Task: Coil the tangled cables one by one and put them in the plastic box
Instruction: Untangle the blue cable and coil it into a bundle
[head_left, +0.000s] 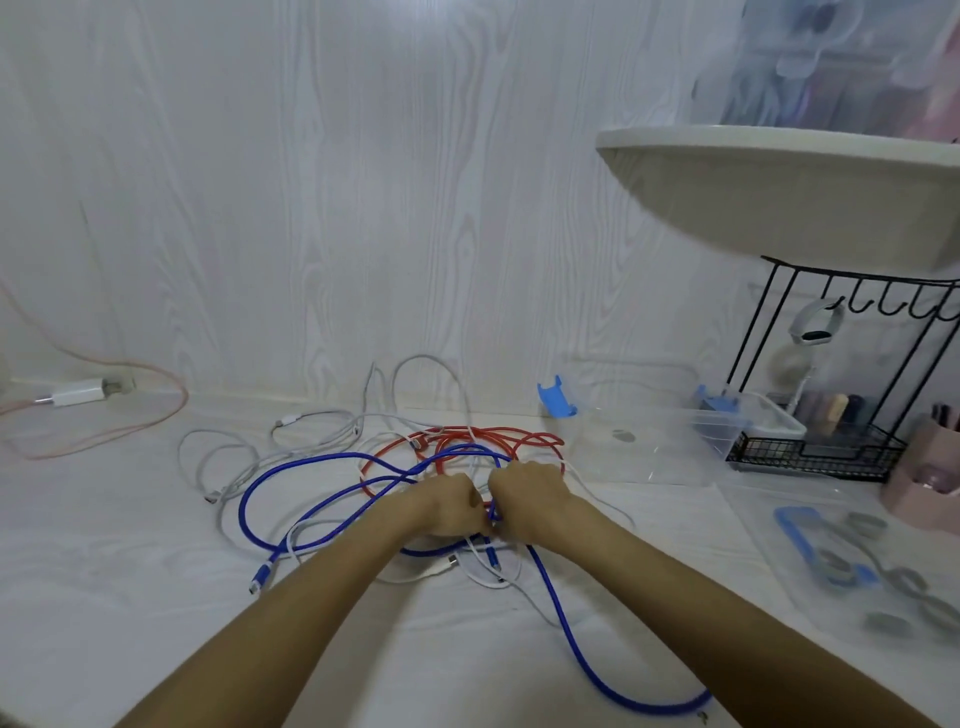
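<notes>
A tangle of cables lies on the white table: a blue cable (291, 470), a red cable (478, 434) and several white and grey cables (311, 418). My left hand (447, 506) and my right hand (530, 496) meet in the middle of the tangle, and both pinch the blue cable where it loops between them. A long run of the blue cable trails toward the front right edge. The clear plastic box (670, 441) with blue latches stands open at the right, behind the tangle.
The box's clear lid (852, 566) with blue clips lies at the front right. A black wire rack (831, 457) and a pink holder (924, 478) stand at the far right under a white shelf (779, 187). A white charger (78, 395) with an orange cord lies at the far left.
</notes>
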